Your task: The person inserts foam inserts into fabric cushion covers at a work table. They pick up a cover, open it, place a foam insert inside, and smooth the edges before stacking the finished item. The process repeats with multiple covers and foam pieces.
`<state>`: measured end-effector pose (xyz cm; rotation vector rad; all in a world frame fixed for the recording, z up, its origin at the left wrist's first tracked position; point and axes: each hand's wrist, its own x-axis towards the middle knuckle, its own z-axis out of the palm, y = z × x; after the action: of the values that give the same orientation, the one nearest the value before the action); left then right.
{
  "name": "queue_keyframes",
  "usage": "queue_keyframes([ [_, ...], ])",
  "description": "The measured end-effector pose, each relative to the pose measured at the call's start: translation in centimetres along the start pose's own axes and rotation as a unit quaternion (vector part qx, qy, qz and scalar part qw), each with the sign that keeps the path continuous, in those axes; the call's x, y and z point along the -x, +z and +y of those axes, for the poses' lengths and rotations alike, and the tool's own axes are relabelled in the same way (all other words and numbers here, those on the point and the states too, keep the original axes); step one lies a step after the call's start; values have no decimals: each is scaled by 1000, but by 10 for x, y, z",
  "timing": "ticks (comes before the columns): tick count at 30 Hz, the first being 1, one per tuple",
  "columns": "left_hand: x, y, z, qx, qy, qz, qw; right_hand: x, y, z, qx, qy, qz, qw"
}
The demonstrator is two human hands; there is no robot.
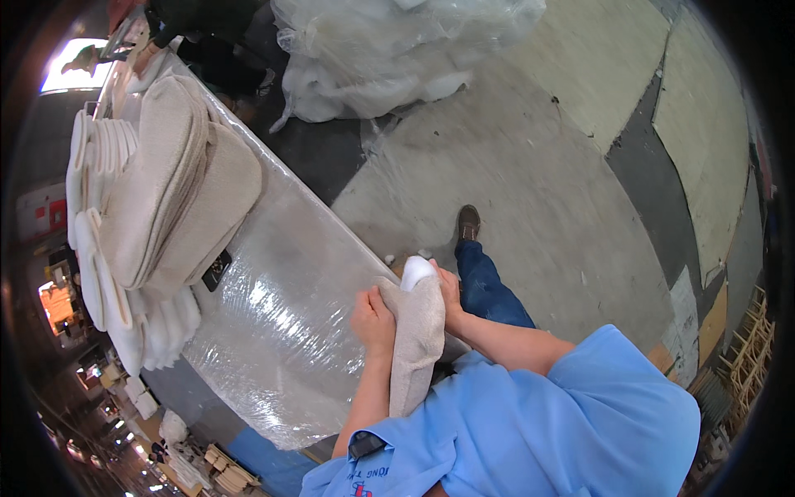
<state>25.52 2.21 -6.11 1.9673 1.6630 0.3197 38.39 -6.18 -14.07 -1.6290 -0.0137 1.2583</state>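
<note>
Light-blue shirt point(538, 414) nearest | clasping beige fabric cover point(419, 335) with left grip point(373, 321) and right grip point(448, 294) (white padding point(416, 271) at far end) | beside plastic-covered bench point(290, 290)

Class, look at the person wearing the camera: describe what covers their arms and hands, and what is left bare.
The left hand and right hand are without gloves, and both visible forearms are bare. The right sleeve is light blue and short. The left sleeve's edge is hard to make out.
</note>
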Motion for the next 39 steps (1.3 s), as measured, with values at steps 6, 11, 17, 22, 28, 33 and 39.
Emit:
queue_keyframes([
  [6,-6,19,-19,-50,19,50,997,43,10,-35,-84,66,85,991],
  [11,-8,17,-17,-30,-14,12,999,33,4,-44,-67,48,98,992],
  [17,-20,-1,-9,62,16,-142,988,1,14,-14,56,-73,75,993],
  [22,-24,9,-9,24,20,-50,998,13,14,-20,3,-32,88,996],
  [28,-25,16,2,-10,-78,-83,993,41,0,-30,-50,-37,80,995],
  [33,-21,18,-3,37,3,-54,998,12,15,-21,21,-88,94,991],
  [39,-26,17,1,16,-2,-78,997,10,17,-25,25,-68,102,992],
])
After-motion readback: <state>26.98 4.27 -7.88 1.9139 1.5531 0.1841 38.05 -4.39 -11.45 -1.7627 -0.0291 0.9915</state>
